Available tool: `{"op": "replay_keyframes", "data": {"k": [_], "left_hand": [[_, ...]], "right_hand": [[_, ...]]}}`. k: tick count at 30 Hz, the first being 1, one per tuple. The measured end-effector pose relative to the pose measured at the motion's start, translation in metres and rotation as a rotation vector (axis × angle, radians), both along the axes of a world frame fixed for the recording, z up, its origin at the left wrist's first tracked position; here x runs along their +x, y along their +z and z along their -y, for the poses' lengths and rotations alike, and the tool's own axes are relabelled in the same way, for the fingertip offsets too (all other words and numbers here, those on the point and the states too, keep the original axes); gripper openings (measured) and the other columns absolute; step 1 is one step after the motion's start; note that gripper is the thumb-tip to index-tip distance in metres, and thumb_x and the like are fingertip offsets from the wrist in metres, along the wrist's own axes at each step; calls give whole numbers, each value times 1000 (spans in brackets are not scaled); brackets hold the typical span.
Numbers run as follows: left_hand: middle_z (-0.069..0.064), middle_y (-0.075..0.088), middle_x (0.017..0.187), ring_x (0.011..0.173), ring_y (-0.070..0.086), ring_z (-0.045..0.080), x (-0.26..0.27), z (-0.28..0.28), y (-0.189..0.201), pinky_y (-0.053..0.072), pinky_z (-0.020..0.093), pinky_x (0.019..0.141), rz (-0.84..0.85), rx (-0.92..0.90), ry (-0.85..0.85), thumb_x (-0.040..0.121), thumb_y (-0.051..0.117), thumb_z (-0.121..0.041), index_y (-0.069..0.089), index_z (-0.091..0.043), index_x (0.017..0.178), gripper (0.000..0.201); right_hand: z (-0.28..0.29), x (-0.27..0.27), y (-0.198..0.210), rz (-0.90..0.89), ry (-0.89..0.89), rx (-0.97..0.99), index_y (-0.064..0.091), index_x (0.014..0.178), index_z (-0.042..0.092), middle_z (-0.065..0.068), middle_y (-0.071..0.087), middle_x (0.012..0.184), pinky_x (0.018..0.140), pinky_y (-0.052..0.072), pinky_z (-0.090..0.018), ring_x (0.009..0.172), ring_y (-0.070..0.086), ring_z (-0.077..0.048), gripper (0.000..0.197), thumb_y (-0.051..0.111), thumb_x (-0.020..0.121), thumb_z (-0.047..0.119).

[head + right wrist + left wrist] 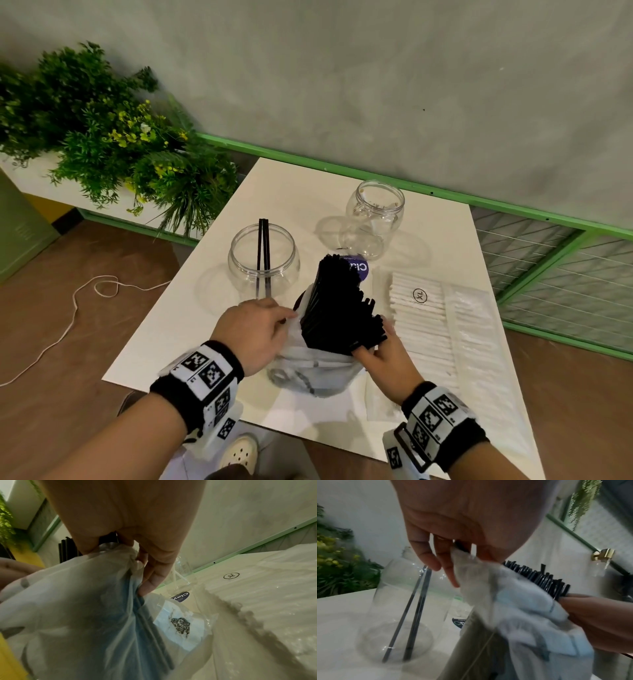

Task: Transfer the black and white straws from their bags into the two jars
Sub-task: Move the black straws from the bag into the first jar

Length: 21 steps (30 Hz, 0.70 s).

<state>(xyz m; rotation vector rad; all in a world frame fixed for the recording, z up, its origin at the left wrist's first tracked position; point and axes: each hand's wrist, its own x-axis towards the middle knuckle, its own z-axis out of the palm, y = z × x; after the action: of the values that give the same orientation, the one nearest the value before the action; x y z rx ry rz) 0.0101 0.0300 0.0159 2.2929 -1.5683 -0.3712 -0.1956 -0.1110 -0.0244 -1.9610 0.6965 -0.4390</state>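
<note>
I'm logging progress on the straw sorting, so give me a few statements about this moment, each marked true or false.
1. The near jar holds two black straws. True.
2. The far jar is full of white straws. False: no straws are in it.
3. Both hands are on the bag of black straws: left hand, right hand. True.
4. The white straws stand upright. False: they lie flat in their bag on the table.

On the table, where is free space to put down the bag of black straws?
Bare table lies behind the near jar, left of the far jar; another patch left of the left hand. The white straws crowd the right.
</note>
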Motion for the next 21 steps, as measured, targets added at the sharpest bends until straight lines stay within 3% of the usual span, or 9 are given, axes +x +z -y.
{"op": "replay_keyframes", "data": {"k": [2,5,8,11,13,15,17,19,21], "left_hand": [[-7,61,113,104,57,18,-7,1,2,46,31,83,109,157,-17,70,14,-77,58,-35,118,77],[-4,57,110,101,56,20,-18,4,0,43,32,79,202,322,-52,56,36,-94,52,-25,113,91],[-3,59,107,97,58,21,-24,9,-7,38,32,73,209,320,-16,68,56,-74,43,-20,110,69],[2,64,108,96,62,24,-21,9,-11,39,31,69,156,314,47,79,61,-48,32,-18,127,63],[3,64,108,97,63,26,-15,7,-15,44,32,71,95,315,44,83,59,-41,28,-20,134,63],[3,64,105,95,62,27,-10,5,-17,47,33,71,67,315,13,86,54,-37,36,-22,126,47],[3,62,105,95,61,27,-6,3,-19,45,32,70,63,335,-15,90,47,-31,44,-23,120,31],[4,58,107,97,59,27,-10,1,-18,44,32,71,59,363,-35,94,41,-28,48,-25,119,27],[4,54,109,100,58,27,-9,0,-21,44,33,75,63,394,-51,96,37,-28,48,-27,123,30]], "right_hand": [[-1,1,-1,-6,24,-59,56,87,38,13,48,95,80,35,-8,95,49,4,7,55,82,34],[-2,2,-3,-14,59,-92,57,83,22,6,47,91,78,37,-13,94,50,-8,3,54,84,24],[-2,1,-4,-45,99,-92,56,83,26,6,46,95,79,39,-16,95,51,-8,2,55,82,26],[0,-2,-1,-120,169,-90,56,101,23,12,43,103,80,43,-19,99,51,-3,30,53,75,38],[3,-2,4,-191,219,-131,54,115,25,18,41,106,85,44,-19,101,50,1,46,55,74,47],[8,-1,7,-249,234,-246,50,123,26,17,40,112,90,43,-21,104,47,1,60,56,73,60],[15,1,7,-297,204,-378,49,129,27,8,34,126,96,42,-27,114,43,-10,73,57,70,69],[18,1,9,-339,201,-478,52,129,29,5,28,135,99,40,-30,119,36,-15,77,61,65,72],[20,6,9,-380,225,-435,57,122,25,5,35,131,98,41,-29,115,40,-15,74,72,63,65]]}}
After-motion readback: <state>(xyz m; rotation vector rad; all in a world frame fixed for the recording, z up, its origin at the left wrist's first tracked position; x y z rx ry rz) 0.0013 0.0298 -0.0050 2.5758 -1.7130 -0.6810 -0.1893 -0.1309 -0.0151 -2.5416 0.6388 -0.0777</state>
